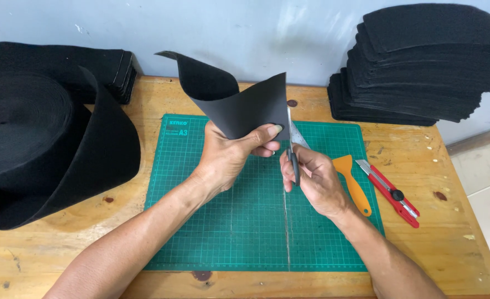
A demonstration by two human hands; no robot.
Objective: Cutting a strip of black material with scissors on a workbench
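Both forearms raised over green mat (211,232)

Red utility knife (390,192), stacked black pieces (422,66)

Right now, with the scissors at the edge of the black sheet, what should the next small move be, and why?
Probably close the scissors along the sheet's right edge. The left hand pinches the curled black sheet upright above the green cutting mat, and the right hand holds the blades against that edge, so a trimming snip looks ready.
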